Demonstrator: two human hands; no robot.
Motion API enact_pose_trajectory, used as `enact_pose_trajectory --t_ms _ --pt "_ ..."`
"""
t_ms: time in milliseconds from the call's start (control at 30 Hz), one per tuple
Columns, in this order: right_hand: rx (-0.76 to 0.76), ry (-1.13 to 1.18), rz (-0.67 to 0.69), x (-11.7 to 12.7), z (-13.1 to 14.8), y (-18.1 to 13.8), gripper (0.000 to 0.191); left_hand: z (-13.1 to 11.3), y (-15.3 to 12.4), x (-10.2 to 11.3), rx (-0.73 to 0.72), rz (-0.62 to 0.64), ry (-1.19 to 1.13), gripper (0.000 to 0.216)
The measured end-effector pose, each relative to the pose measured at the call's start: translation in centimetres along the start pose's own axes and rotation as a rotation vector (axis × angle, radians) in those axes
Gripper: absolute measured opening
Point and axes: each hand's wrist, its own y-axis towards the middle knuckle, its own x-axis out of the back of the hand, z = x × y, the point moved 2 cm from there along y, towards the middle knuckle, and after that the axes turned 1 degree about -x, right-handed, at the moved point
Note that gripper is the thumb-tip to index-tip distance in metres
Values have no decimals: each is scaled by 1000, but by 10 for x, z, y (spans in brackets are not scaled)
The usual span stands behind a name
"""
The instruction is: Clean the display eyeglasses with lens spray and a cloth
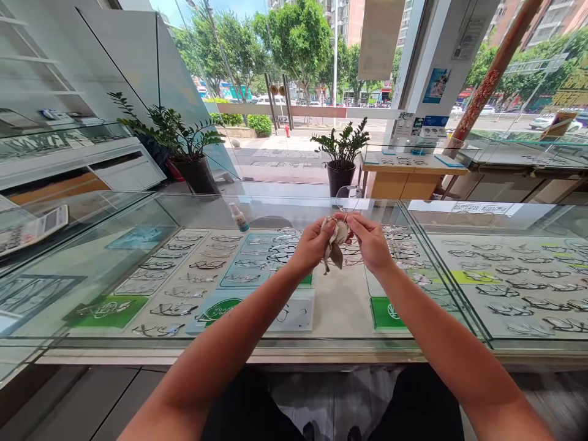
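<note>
Above the glass counter, my left hand (311, 246) is closed on a crumpled beige-grey cloth (337, 252), whose loose end hangs down. My right hand (372, 244) pinches a thin-framed pair of eyeglasses (348, 197) close beside the cloth. One round lens stands up above my fingers; the rest of the frame is hidden by the hands and cloth. The two hands nearly touch. A small spray bottle (239, 217) with bluish liquid stands on the counter, left of my hands.
Under the glass countertop (340, 343) lie rows of eyeglasses (206, 264) and green cards (110, 311). A calculator-like device (37, 229) is at the far left. Beyond the counter stand two potted plants (340, 153) and a wooden display table (404, 177) before the window.
</note>
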Motion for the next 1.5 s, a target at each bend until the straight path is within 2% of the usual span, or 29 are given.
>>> enact_pose_trajectory --t_ms 133,267,400,600,700,900,967,1033,1233,1333,1400,1500 --pt "-102 37 -67 7 -5 3 26 -3 -1 1 68 94 -13 59" --pt "-153 94 -113 9 -5 5 24 -7 -1 4 66 143 71 55" --pt "-160 134 -115 5 -3 5 24 -8 -1 5 64 112 115 54" --pt "-151 206 -73 -1 -9 3 27 -3 3 -1 8 -38 40 58" --pt "-130 174 -66 -1 -8 3 26 -4 5 0 -16 -45 36 57" --pt "-137 198 -82 5 1 5 27 -16 2 7 89 190 9 59" --pt "-157 203 -99 6 1 6 28 -17 1 8 98 224 31 56" --pt "-171 214 -107 4 -1 5 27 -14 2 6 82 185 55 56" --pt "-126 279 -101 -12 -2 1 27 -2 4 -5 -60 -75 51 57" --pt "-108 260 -72 -13 2 -1 27 -3 5 -4 -48 -133 76 60" --pt "-99 228 -71 -9 5 0 26 -5 5 -2 -18 -91 46 64" --pt "-110 183 -89 0 9 3 26 -8 4 -1 15 76 6 60"
